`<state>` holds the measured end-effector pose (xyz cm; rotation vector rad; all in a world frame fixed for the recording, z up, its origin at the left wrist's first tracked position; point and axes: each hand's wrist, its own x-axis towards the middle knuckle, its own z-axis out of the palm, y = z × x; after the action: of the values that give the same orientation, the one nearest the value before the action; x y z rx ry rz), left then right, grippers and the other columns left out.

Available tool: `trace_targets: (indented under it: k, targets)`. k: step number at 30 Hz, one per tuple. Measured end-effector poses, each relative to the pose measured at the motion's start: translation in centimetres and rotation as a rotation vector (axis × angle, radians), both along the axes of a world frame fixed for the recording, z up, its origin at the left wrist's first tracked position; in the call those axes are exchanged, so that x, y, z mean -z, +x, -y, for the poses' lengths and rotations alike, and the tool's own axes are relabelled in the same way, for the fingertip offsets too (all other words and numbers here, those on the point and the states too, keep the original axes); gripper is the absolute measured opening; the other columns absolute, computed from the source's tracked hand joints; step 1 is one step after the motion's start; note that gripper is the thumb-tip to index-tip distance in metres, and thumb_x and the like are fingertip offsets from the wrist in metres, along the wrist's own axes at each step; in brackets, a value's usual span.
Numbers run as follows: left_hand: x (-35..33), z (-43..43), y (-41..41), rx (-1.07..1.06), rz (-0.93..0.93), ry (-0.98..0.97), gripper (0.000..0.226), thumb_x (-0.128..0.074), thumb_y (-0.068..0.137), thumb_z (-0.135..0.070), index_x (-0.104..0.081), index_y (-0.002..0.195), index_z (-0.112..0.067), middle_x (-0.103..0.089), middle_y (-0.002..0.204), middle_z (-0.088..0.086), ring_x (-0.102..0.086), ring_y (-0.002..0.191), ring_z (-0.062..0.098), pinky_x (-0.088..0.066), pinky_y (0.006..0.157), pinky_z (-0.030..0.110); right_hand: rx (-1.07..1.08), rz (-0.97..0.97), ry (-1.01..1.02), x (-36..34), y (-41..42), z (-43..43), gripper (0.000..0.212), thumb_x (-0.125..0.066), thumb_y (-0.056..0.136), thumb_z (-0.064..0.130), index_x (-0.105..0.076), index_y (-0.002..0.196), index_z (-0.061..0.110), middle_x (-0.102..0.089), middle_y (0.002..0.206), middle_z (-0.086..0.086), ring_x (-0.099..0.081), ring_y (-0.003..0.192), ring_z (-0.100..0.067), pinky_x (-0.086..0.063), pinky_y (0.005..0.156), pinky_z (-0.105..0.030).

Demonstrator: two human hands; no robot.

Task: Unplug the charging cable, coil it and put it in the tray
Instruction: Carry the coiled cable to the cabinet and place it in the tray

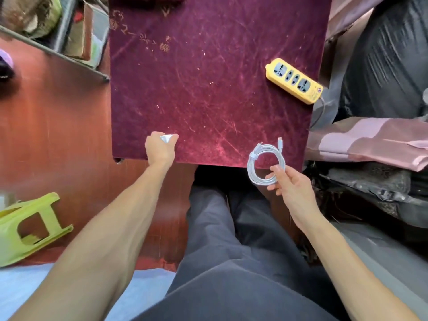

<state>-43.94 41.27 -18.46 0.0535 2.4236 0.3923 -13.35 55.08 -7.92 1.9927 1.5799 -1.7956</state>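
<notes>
A white charging cable [259,158], wound into a tidy coil with both plug ends sticking up, hangs over the near right edge of the dark red table [208,77]. My right hand [289,181] is shut on the coil's lower right side, pinching it between thumb and fingers. My left hand [161,148] rests on the table's near left edge, closed around a small white charger block [166,138]. A yellow power strip [294,80] lies at the table's right edge with nothing plugged into it. No tray is visible.
A green plastic stool [30,228] lies tipped on the red-brown floor at the left. Boxes and a metal shelf [76,38] stand at the upper left. Pink fabric and black bags [382,66] crowd the right side. My legs sit below the table's near edge.
</notes>
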Motion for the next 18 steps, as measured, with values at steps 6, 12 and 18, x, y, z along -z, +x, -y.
trace_targets:
  k: [6, 12, 18]
  targets:
    - [-9.9, 2.2, 3.3, -0.121, 0.184, 0.284, 0.024, -0.077, 0.086, -0.044, -0.075, 0.079, -0.022, -0.078, 0.077, -0.004, -0.076, 0.069, 0.016, -0.059, 0.072, 0.029, -0.162, -0.044, 0.042, -5.2, -0.9, -1.3, 0.02, -0.06, 0.107, 0.037, -0.077, 0.101, 0.029, -0.074, 0.074, 0.016, -0.067, 0.065, 0.005, -0.049, 0.065, -0.023]
    - [-17.5, 8.7, 7.3, -0.344, 0.225, 0.469, 0.033, -0.077, 0.089, -0.038, -0.073, 0.105, -0.01, -0.079, 0.081, 0.004, -0.074, 0.056, 0.013, -0.058, 0.053, 0.022, -0.373, -0.091, 0.046, -8.3, -3.3, -1.5, 0.023, -0.06, 0.107, 0.035, -0.075, 0.096, 0.022, -0.076, 0.076, 0.009, -0.071, 0.061, 0.001, -0.047, 0.065, -0.03]
    - [-19.5, 18.3, 12.8, -0.73, 0.122, 0.531, 0.025, -0.081, 0.087, -0.029, -0.073, 0.103, -0.012, -0.079, 0.072, 0.004, -0.072, 0.055, 0.017, -0.063, 0.065, 0.039, -0.714, -0.123, 0.057, -9.7, -9.6, 1.6, 0.025, -0.057, 0.108, 0.036, -0.077, 0.099, 0.024, -0.078, 0.071, 0.009, -0.07, 0.058, 0.002, -0.05, 0.063, -0.027]
